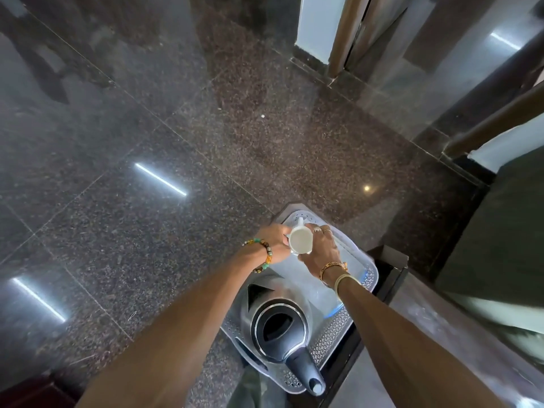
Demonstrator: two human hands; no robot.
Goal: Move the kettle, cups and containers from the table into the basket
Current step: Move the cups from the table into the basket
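Together, outstretched left hand (272, 245) and right hand (321, 250) clasp the cup (300, 240) over the basket (332, 338)

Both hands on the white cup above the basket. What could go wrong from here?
The white cup, held by left hand and right hand, hangs near the far rim of the basket; set down there it might tip onto the floor. The kettle and clear container fill the near part and could be knocked.

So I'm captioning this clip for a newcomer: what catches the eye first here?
The left hand and right hand hold a white cup over the far end of the grey basket. Nearer the camera, a steel kettle with a black lid stands in the basket, on a dark polished floor.
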